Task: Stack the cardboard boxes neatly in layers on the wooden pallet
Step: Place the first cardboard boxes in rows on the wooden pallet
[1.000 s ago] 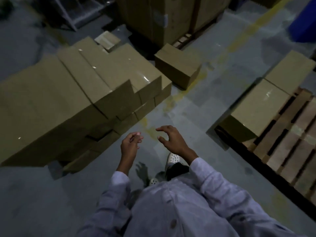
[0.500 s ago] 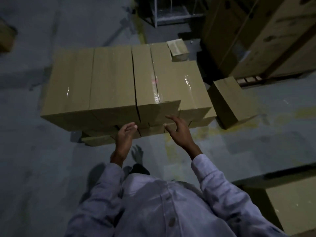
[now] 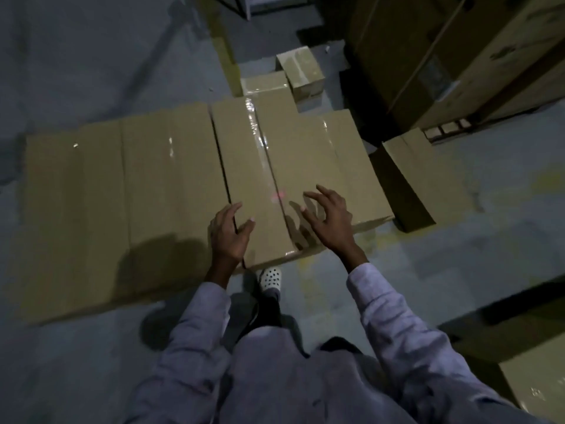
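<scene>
Several long cardboard boxes (image 3: 171, 191) lie side by side in a low stack on the grey floor in front of me. My left hand (image 3: 229, 237) is at the near end of the middle box (image 3: 253, 179). Its curved fingers reach the gap on that box's left side and its thumb lies on the top. My right hand (image 3: 331, 218) is spread with curved fingers just over the near end of the right-hand box (image 3: 321, 160), casting a shadow on it and holding nothing. The wooden pallet is out of view.
A single box (image 3: 409, 175) lies on the floor right of the stack. A small box (image 3: 302, 71) sits behind it. Tall cartons (image 3: 458, 56) stand at the top right. Another box (image 3: 532, 381) shows at the lower right corner. My shoe (image 3: 270, 278) is near the stack's edge.
I turned from the pallet to the floor stack and stepped close. Both hands rose from in front of my body onto the near ends of the middle and right boxes.
</scene>
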A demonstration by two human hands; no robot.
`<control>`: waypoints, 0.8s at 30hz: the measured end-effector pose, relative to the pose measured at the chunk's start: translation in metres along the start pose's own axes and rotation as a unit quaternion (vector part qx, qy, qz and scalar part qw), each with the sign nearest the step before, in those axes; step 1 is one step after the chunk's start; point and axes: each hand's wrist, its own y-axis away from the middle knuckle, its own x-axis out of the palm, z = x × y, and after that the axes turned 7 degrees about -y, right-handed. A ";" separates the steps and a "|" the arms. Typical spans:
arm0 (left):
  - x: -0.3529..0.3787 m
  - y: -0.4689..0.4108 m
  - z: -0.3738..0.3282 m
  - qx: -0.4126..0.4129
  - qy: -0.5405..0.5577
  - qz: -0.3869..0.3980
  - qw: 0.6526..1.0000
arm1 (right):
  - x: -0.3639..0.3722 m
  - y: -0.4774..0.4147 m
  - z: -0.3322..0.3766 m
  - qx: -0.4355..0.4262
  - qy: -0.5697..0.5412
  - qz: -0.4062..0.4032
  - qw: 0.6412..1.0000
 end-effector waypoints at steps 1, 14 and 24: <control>0.006 -0.023 0.000 0.003 -0.016 -0.001 1.000 | 0.002 -0.019 -0.002 0.007 0.014 0.000 1.000; 0.029 -0.093 -0.015 0.013 -0.103 0.032 0.994 | 0.013 -0.115 -0.043 0.080 -0.035 0.159 0.983; 0.054 -0.085 -0.011 0.047 0.132 0.062 0.988 | -0.032 -0.079 -0.036 0.178 -0.031 0.127 0.975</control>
